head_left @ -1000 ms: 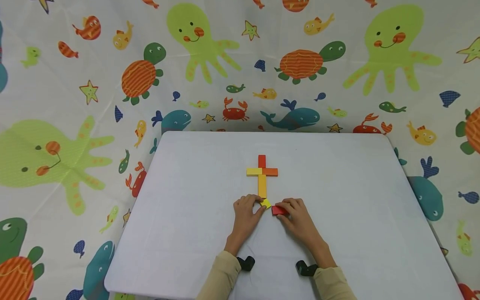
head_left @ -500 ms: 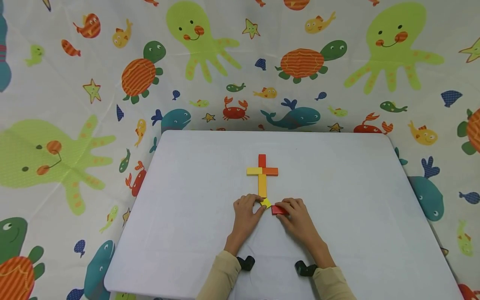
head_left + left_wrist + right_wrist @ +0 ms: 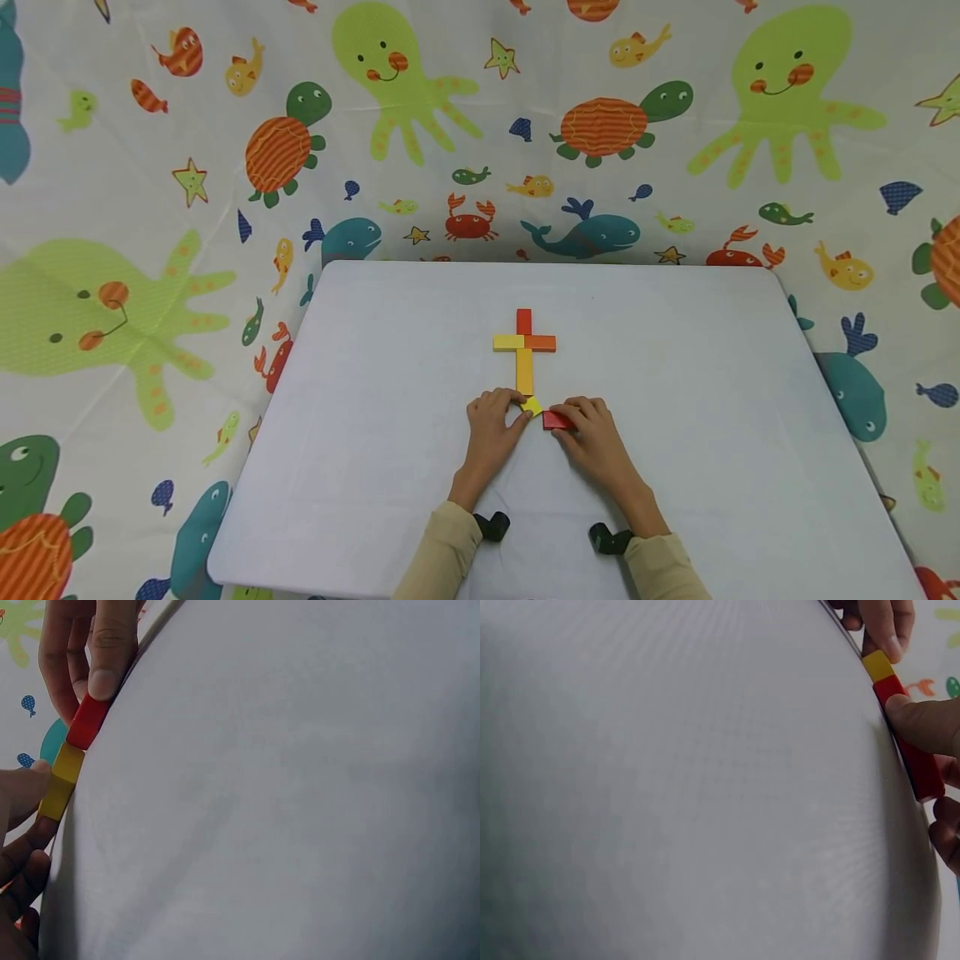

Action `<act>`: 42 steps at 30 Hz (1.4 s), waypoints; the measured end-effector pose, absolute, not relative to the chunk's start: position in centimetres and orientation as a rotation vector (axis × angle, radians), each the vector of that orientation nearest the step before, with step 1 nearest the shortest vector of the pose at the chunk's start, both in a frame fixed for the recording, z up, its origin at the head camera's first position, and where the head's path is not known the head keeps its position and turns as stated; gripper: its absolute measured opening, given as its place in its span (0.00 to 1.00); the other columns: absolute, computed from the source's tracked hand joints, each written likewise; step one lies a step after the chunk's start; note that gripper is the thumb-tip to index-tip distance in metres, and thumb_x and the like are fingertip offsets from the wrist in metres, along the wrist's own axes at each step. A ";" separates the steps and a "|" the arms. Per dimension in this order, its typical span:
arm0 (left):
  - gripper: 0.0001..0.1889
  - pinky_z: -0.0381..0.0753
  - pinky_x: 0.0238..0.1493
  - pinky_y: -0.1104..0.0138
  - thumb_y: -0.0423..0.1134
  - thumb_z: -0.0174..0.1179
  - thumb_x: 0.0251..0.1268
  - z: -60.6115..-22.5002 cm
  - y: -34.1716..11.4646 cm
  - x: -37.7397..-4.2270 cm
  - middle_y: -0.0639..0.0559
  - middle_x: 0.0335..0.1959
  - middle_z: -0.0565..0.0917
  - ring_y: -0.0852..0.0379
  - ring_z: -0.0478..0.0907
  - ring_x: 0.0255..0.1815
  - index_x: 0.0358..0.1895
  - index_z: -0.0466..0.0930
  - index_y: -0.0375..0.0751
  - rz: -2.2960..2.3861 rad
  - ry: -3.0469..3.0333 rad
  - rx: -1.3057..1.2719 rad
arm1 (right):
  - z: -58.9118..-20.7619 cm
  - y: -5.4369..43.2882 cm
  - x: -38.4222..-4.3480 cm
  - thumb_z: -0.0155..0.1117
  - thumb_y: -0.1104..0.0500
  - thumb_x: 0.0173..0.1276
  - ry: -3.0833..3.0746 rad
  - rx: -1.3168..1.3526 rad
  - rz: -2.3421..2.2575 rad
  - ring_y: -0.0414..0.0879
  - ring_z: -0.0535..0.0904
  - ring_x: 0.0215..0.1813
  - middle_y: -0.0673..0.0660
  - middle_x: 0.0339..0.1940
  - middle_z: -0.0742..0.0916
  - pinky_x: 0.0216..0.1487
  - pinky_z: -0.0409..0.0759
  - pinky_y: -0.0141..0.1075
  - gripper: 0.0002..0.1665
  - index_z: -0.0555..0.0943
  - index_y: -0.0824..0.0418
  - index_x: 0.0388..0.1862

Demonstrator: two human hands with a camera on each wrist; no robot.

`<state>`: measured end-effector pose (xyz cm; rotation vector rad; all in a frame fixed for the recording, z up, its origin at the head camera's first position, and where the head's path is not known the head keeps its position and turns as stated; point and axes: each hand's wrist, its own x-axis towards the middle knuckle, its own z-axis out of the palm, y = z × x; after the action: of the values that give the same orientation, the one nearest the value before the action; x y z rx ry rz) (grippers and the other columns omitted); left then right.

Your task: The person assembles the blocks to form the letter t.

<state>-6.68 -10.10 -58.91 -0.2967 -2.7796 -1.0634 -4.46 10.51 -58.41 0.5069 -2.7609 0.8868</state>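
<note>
My left hand (image 3: 495,423) pinches a small yellow block (image 3: 532,406) between thumb and fingers, just below the foot of a cross of blocks. A longer red block (image 3: 557,420) is pinched by my right hand (image 3: 595,433), lying close to the right of the yellow one. The cross has a red block (image 3: 524,322) on top, a yellow block (image 3: 508,342) as its left arm, an orange block (image 3: 541,343) as its right arm and a long yellow-orange block (image 3: 524,372) as its stem. In the right wrist view the red block (image 3: 922,776) extends past my thumb.
The blocks lie on a white-covered table (image 3: 375,433) with rounded corners. Behind and beside it hangs a cloth (image 3: 442,75) printed with sea animals. Black wrist straps (image 3: 492,527) show at both sleeves.
Both hands and their blocks stay nearly in place; the red block sits very slightly further left. The left part of the printed cloth shifts a little to the right.
</note>
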 end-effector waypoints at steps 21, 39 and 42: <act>0.12 0.66 0.60 0.51 0.45 0.71 0.68 -58.9 -10.4 -6.5 0.56 0.45 0.85 0.58 0.75 0.45 0.51 0.82 0.51 -1.087 -2.751 -0.334 | -58.4 10.3 -4.3 0.83 0.58 0.58 -2.743 0.503 0.878 0.56 0.76 0.57 0.57 0.53 0.85 0.55 0.79 0.53 0.26 0.85 0.55 0.56; 0.10 0.77 0.49 0.64 0.44 0.65 0.74 -57.9 -12.6 -7.9 0.57 0.47 0.86 0.58 0.77 0.44 0.53 0.83 0.48 -1.233 -2.688 -0.384 | -57.3 12.1 -6.4 0.65 0.62 0.75 -2.811 0.440 1.193 0.57 0.75 0.63 0.58 0.60 0.84 0.65 0.76 0.56 0.17 0.82 0.59 0.61; 0.10 0.76 0.51 0.62 0.44 0.65 0.74 -57.9 -13.0 -8.4 0.57 0.48 0.86 0.58 0.77 0.47 0.53 0.83 0.50 -1.202 -2.708 -0.361 | -57.2 12.4 -7.0 0.63 0.61 0.77 -2.828 0.434 1.212 0.57 0.74 0.67 0.58 0.63 0.83 0.68 0.76 0.58 0.18 0.80 0.57 0.63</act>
<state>-8.39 -12.95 -57.88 -0.3610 -2.7079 -1.2025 -7.00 12.44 -57.18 0.4340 -2.8285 1.2120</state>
